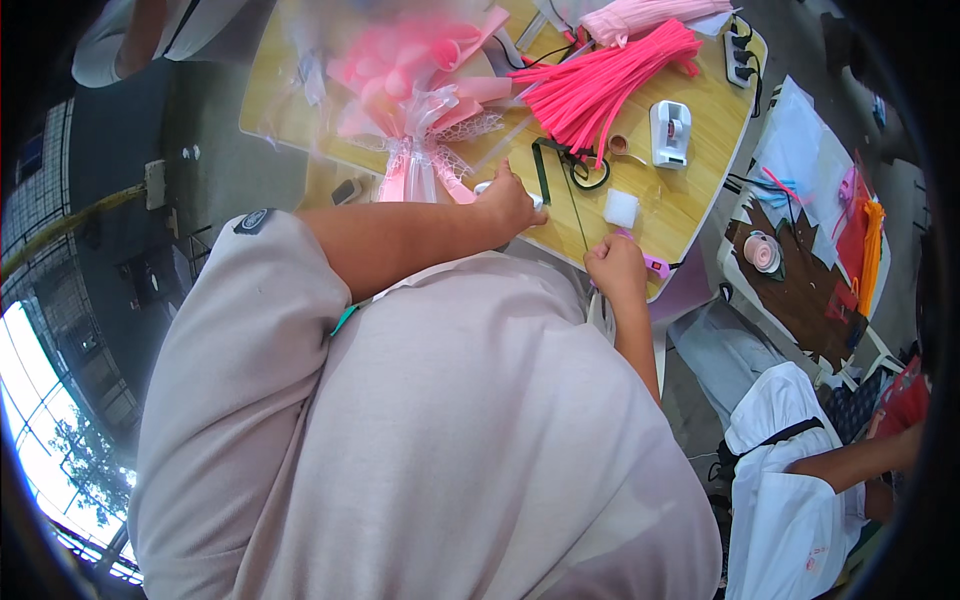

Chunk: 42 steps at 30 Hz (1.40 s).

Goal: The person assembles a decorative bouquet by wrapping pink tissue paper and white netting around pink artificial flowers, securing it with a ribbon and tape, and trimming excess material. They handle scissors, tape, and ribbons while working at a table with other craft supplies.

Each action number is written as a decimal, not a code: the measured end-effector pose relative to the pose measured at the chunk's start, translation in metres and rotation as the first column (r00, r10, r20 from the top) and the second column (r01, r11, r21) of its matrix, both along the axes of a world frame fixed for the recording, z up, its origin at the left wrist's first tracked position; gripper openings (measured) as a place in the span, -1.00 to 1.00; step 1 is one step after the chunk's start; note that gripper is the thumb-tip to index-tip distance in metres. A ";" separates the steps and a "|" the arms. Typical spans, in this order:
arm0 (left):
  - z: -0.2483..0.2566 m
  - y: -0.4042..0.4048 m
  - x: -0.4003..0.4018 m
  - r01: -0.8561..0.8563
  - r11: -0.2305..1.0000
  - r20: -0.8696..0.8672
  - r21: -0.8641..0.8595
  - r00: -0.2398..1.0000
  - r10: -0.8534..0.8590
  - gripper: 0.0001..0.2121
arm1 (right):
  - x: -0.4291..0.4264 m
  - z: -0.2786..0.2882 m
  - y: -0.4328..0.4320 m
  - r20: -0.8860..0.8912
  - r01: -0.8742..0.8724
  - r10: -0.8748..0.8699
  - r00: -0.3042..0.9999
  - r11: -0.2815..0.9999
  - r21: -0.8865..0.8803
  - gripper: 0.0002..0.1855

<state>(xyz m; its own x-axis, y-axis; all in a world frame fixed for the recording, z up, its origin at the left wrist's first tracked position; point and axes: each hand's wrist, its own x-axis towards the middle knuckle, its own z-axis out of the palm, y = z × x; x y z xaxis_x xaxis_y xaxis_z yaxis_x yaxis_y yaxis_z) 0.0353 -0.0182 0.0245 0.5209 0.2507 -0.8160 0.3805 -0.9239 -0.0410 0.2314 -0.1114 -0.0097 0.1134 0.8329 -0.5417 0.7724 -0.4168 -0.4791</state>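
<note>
My left hand (511, 201) rests over a small white object (483, 187), whose ends show on both sides of the fingers; its kind is hidden. My right hand (616, 264) is curled at the table's near edge, and what its fingers may hold cannot be made out. One end of a thin green wire (576, 206) reaches the right hand. Just beyond that hand lies a purple and pink glue gun (657, 265). A white foam-like block (622, 208) sits above it. Black-handled scissors (590, 174) and a dark green strip (541, 174) lie between the hands' far sides.
A pink wrapped bouquet (424, 112) stands left of a bundle of hot-pink chenille stems (611, 82). Farther right are a white tape dispenser (670, 135), a tape roll (619, 144) and a power strip (738, 60). A second table (806, 300) and a person in white (795, 480) are at right.
</note>
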 end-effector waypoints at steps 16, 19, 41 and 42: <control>0.020 0.001 -0.020 -0.260 0.962 0.500 0.088 0.846 0.183 -0.04 | 0.020 0.053 0.029 -0.620 0.196 -0.214 0.755 0.976 -0.098 -0.84; 0.036 0.010 -0.018 -0.361 0.908 0.765 -0.213 0.517 0.385 -0.03 | 0.008 0.086 0.047 -0.698 0.124 -0.163 0.698 0.987 -0.107 -0.88; 0.005 0.011 -0.025 -0.443 0.821 0.853 -0.361 0.198 0.482 0.09 | 0.004 0.158 0.055 -0.612 0.153 -0.144 0.777 0.987 -0.038 -0.85; 0.023 0.013 -0.027 -0.273 0.785 0.810 -0.556 0.035 0.586 0.08 | -0.002 0.166 0.053 -0.686 0.100 -0.064 0.725 0.995 0.013 -0.88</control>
<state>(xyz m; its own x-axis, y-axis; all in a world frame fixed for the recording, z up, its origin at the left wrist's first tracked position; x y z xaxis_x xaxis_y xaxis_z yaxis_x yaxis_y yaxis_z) 0.0080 -0.0057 0.0479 0.7339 0.6667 0.1296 0.3050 -0.4939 0.8143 0.2299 -0.0580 0.1560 -0.2034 0.8637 -0.4612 0.1920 -0.4267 -0.8838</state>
